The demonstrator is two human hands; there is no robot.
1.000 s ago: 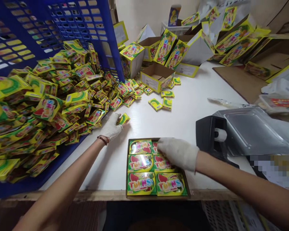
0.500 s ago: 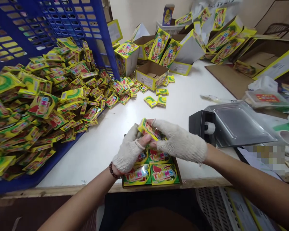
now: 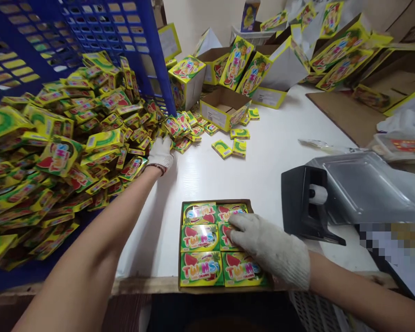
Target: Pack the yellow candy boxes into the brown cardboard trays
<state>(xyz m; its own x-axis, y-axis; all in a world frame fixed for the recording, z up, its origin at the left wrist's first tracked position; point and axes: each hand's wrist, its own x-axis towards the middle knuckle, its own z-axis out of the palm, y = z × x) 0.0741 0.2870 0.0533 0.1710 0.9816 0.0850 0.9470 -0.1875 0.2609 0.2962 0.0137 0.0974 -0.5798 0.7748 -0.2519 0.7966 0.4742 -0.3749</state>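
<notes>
My left hand (image 3: 161, 153), in a white fingerless glove, reaches out to the front edge of the heap of small yellow-green candy boxes (image 3: 103, 138). Its fingers are stretched over the boxes there, their tips partly lost among them. In front of me an open cardboard display tray (image 3: 180, 246) holds flat TWINS candy boxes (image 3: 199, 237) in two columns, printed with watermelon. My right hand (image 3: 266, 242), gloved likewise, lies over the tray's right side with fingers extended on the boxes, covering part of them.
A blue plastic crate (image 3: 159, 60) holds the heap at left. Loose boxes (image 3: 222, 149) lie beyond the tray, near an open carton (image 3: 212, 115). Display cartons (image 3: 237, 62) crowd the back. A black tape dispenser (image 3: 299, 198) and clear plastic lid (image 3: 363, 184) stand right.
Both hands held a candy box over the tray before. Now my left hand has gone forward and left to the heap, while my right has come down onto the boxes in the tray.
</notes>
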